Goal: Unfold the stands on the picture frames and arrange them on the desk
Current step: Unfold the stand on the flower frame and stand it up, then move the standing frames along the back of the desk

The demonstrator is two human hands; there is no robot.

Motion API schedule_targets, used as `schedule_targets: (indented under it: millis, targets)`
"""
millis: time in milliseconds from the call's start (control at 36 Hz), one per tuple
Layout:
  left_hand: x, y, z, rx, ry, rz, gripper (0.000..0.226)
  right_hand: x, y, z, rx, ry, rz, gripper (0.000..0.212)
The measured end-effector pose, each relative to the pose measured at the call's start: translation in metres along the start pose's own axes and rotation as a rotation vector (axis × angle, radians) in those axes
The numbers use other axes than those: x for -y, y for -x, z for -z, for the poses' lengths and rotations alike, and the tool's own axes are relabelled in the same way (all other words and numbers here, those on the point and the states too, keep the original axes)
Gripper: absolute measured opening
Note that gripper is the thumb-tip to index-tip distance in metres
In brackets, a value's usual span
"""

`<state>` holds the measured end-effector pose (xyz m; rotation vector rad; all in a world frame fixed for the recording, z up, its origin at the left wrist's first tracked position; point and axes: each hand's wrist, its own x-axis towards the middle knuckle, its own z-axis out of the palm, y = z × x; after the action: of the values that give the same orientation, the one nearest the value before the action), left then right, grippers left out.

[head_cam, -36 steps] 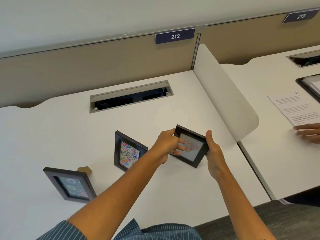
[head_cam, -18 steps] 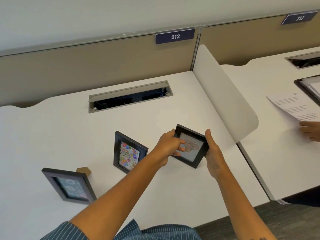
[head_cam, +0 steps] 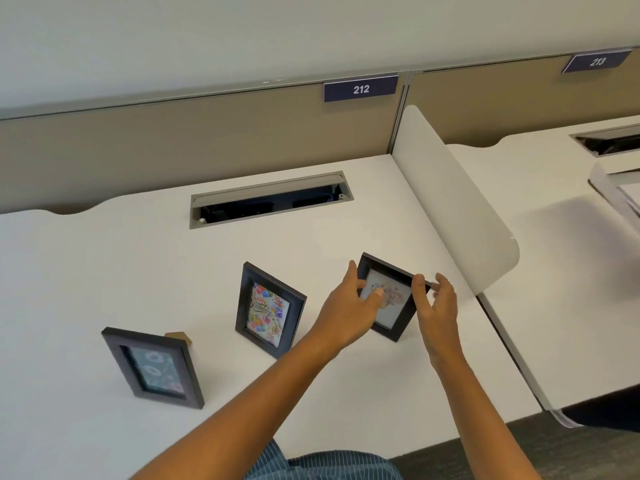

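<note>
Three black picture frames are on the white desk (head_cam: pixel 104 271). The left frame (head_cam: pixel 154 367) stands upright with a teal picture, its brown stand showing behind it. The middle frame (head_cam: pixel 268 310) stands with a birthday card picture. The third frame (head_cam: pixel 394 311), with a pale flower picture, leans back with its lower edge at the desk. My left hand (head_cam: pixel 348 308) holds its left edge, thumb behind and fingers on the glass. My right hand (head_cam: pixel 438 308) pinches its upper right edge between thumb and fingers. Its stand is hidden.
A white curved divider (head_cam: pixel 450 209) rises just right of the third frame, splitting off the neighbouring desk (head_cam: pixel 554 271). An open cable slot (head_cam: pixel 270 202) lies at the back of my desk, before a beige partition. The front edge is near my body.
The third frame has tipped more upright between my hands, its lower edge now at the desk. The other person's hand and paper on the right desk are out of view.
</note>
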<state>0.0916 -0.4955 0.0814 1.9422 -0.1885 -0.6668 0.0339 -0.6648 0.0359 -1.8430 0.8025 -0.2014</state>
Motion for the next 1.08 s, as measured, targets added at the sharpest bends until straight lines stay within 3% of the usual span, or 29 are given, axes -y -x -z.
schedule_targets:
  millis: [194, 417, 889, 1083]
  targets:
    - [0.006, 0.034, 0.018, -0.107, -0.247, -0.268, 0.083, 0.006, 0.018, 0.0, -0.173, 0.322, 0.309, 0.1]
    - [0.009, 0.054, 0.056, -0.305, -0.589, -0.448, 0.088, 0.029, 0.036, -0.014, -0.139, 0.408, 0.568, 0.094]
    - [0.089, 0.105, 0.189, -0.402, -0.68, -0.259, 0.092, 0.081, 0.112, -0.115, 0.039, 0.41, 0.793, 0.078]
    - [0.145, 0.125, 0.251, -0.48, -0.494, -0.228, 0.08, 0.09, 0.156, -0.175, 0.258, 0.278, 0.81, 0.067]
